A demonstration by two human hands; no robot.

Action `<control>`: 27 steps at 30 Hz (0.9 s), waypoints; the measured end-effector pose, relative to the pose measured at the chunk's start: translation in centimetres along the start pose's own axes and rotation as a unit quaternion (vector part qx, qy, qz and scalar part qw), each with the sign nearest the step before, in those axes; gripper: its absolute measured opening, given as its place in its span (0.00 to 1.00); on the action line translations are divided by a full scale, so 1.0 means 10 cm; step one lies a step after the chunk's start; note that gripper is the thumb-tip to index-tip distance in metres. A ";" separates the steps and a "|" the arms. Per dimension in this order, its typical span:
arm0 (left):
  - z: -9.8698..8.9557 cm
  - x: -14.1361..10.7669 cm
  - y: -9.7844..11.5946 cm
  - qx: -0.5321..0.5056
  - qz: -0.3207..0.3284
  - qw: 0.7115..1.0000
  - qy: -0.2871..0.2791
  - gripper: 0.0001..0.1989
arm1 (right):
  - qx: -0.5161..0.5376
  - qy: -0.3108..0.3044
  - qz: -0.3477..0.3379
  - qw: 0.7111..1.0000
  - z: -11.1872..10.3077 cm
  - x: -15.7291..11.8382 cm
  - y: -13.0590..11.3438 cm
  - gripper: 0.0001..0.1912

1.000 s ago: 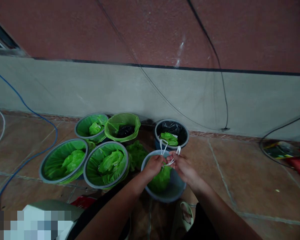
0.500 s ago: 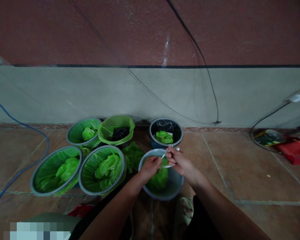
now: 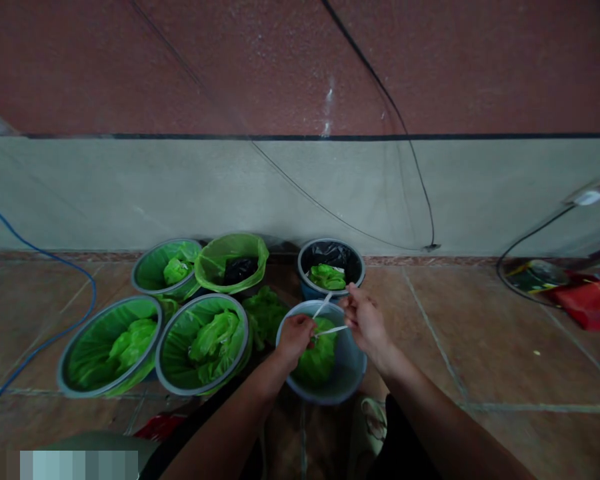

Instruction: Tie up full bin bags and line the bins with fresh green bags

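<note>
Above a grey-blue bucket (image 3: 353, 363), my left hand (image 3: 296, 337) and my right hand (image 3: 366, 321) face each other. Between them stretches a thin white strip (image 3: 333, 330), pinched at my left fingertips and running to my right fingers. Another length of it sticks up from the left hand, its end free over the bucket's far rim. Both hands are closed; the exact grip of the right fingers is partly hidden. Inside the bucket, below the hands, lies a bunched green plastic bag (image 3: 316, 360).
Left stand several buckets with green liners, such as the front bucket (image 3: 203, 383). A loose green bag (image 3: 266, 313) lies on the tiles beside them. Behind is a black-lined bucket (image 3: 331, 250). A blue cable (image 3: 83, 270) runs at left, a red dustpan-like thing (image 3: 587, 303) at right.
My hands have moved apart, and the white strip now shows as two lengths spreading from my left hand. The right hand shifted slightly right. The buckets stay put.
</note>
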State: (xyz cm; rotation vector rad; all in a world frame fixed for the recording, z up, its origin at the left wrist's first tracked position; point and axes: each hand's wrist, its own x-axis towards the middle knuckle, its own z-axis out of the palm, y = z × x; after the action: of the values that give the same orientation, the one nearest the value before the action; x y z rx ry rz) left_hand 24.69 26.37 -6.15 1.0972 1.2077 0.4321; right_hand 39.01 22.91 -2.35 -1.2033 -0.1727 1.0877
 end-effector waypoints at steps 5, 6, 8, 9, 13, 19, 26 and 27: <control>0.00 -0.06 0.03 0.192 0.159 0.966 -0.073 0.10 | -0.045 -0.079 -0.032 0.995 0.17 -0.15 0.00 0.26; 0.00 -0.09 0.04 0.217 0.184 0.954 -0.094 0.11 | -0.052 -0.096 -0.025 0.994 0.19 -0.17 0.01 0.26; 0.02 -0.15 0.06 0.242 0.210 0.939 -0.124 0.11 | -0.053 -0.121 -0.007 0.991 0.20 -0.19 0.03 0.25; 0.03 -0.18 0.07 0.251 0.219 0.933 -0.135 0.10 | -0.047 -0.131 0.007 0.990 0.20 -0.19 0.03 0.25; 0.04 -0.23 0.11 0.280 0.256 0.912 -0.154 0.09 | 0.010 -0.165 0.063 0.984 0.17 -0.15 -0.02 0.26; 0.01 -0.11 0.08 0.192 0.213 0.952 -0.108 0.16 | -0.132 -0.162 0.053 0.976 0.01 -0.04 0.03 0.28; -0.08 0.03 0.13 -0.043 0.066 0.996 -0.043 0.13 | -0.552 -0.191 -0.153 0.797 -0.15 -0.02 0.23 0.14; -0.09 0.02 0.15 -0.069 0.054 0.995 -0.042 0.13 | -0.565 -0.198 -0.164 0.784 -0.16 -0.01 0.21 0.14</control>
State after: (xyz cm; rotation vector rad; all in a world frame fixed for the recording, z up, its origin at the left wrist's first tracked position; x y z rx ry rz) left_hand 24.36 27.60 -4.95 1.0548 1.0326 0.5382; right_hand 38.74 21.68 -4.66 -1.8580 -1.4841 0.8808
